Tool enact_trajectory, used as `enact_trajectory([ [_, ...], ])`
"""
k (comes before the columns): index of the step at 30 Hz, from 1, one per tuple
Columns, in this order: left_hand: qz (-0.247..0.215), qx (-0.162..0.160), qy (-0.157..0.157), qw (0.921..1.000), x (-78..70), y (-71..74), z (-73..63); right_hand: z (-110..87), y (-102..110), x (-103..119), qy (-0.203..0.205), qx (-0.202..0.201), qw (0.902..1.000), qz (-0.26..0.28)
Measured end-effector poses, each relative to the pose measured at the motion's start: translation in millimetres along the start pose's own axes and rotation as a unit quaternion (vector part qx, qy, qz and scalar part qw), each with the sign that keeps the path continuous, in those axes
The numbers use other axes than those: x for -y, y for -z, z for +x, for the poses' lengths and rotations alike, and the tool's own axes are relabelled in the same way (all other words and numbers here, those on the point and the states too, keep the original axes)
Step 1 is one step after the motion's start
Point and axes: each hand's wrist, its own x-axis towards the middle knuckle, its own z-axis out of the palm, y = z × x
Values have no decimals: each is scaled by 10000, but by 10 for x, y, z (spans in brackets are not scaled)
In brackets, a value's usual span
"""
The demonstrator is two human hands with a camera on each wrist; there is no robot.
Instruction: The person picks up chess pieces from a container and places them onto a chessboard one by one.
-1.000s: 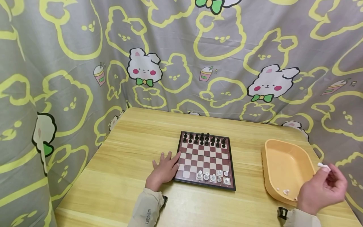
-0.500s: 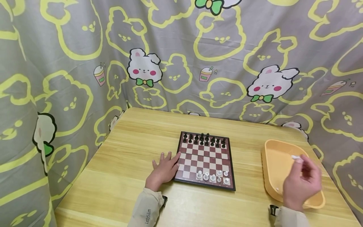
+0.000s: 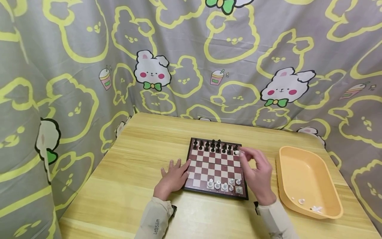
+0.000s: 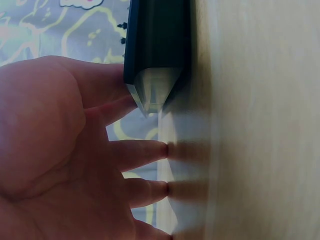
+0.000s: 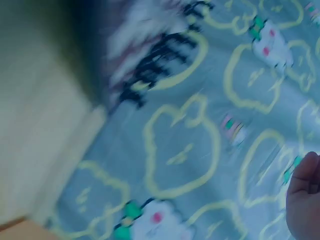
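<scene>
A magnetic-style chessboard with maroon and cream squares lies on the table. Two rows of black chess pieces stand along its far side, and several white chess pieces occupy the near right corner. Thumb and fingertips of my right hand pinch a small white chess piece over the board's far right edge; its kind is too small to make out. My left hand has its fingers spread at the board's left side. In the left wrist view, the board's dark edge meets the left hand, whose other fingertips rest on the table.
To the right stands a yellow-orange plastic bin with a few small white pieces at its near end. A patterned grey curtain encloses the back and sides of the wooden table.
My right hand has travelled left from above the bin to the board's right side, carrying the white chess piece. The left hand and the board have stayed put.
</scene>
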Motion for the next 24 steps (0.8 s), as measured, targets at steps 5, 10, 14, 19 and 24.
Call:
enact_trajectory([
  [5,13,-14,2,10000,8,2,5,320,-205,-27,405,484,9980,90],
  [10,-47,6,2,10000,8,4,2,661,-329,13,419,751,9962,169],
  [14,-64,10,-6,10000,11,1,2,778,-436,24,680,1067,9918,196],
  [19,-56,19,-3,10000,12,2,13,649,-604,46,1039,1712,9796,171],
  [24,-37,55,28,10000,8,19,20,353,-730,97,957,2576,9615,56],
])
